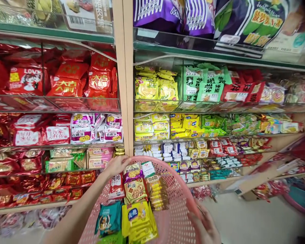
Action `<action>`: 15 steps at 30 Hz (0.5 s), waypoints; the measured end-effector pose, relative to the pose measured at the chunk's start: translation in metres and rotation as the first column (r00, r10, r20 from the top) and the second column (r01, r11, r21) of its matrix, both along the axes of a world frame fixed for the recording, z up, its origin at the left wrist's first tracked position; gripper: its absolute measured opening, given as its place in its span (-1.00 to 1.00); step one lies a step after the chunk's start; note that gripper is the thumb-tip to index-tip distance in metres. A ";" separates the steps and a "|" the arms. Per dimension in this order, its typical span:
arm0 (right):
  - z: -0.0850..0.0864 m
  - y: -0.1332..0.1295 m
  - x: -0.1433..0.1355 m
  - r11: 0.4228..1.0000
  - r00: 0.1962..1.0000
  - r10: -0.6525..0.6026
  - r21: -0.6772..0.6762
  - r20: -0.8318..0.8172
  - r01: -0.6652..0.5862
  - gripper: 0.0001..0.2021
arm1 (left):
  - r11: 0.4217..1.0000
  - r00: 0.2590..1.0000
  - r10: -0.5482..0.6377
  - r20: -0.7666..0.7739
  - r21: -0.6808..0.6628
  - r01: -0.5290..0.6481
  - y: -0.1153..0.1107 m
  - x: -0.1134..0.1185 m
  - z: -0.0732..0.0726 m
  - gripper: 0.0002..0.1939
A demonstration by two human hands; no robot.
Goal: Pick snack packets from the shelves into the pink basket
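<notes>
A pink perforated plastic basket [174, 191], tilted toward me, fills the bottom middle of the head view. My left hand [119, 165] is closed on its far rim, near the wooden upright. On the right side, my right hand [204, 222] grips the rim, slightly blurred. Inside lie several packaged snacks: a yellow packet stack [138, 220], a teal packet [108, 218], a clear pack of yellow-and-brown pieces [157, 192], a peach-crisp-like biscuit packet [135, 190], a red-and-white packet [116, 186], a purple packet [133, 172] and a white-and-green packet [148, 168]. A bright green packet [113, 239] is cut off below.
Shelves of wrapped snacks rise in front, split by a wooden upright [127, 84]. Glass lips [155, 105] edge the shelves. Red packets [67, 83] stand left; yellow [156, 88] and green packets [205, 84] stand right. Another basket, blue inside [301, 200], sits at lower right.
</notes>
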State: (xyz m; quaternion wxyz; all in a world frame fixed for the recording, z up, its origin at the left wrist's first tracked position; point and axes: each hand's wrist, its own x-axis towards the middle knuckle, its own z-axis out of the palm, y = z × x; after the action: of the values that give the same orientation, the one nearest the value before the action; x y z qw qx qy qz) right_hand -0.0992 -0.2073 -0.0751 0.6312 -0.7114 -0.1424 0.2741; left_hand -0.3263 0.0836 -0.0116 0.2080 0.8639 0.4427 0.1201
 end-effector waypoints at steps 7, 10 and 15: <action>0.004 0.002 0.015 0.999 0.999 0.050 0.009 -0.018 -0.050 -0.35 | 0.999 0.999 0.045 0.004 -0.019 -0.045 -0.013 0.006 0.005 -0.42; -0.004 0.001 0.023 0.998 0.999 0.049 0.035 -0.012 -0.049 -0.36 | 0.998 0.998 0.056 -0.007 -0.020 -0.056 -0.019 0.012 0.004 -0.42; -0.018 0.000 0.042 0.995 0.999 -0.003 0.101 0.033 0.000 -0.41 | 0.999 0.998 0.052 -0.036 -0.002 -0.052 -0.023 0.028 0.000 -0.43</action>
State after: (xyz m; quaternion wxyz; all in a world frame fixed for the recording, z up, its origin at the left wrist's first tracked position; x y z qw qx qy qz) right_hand -0.0570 -0.2073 -0.0932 0.6642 -0.6831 -0.1658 0.2542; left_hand -0.2987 0.0609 -0.0111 0.1982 0.8538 0.4689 0.1094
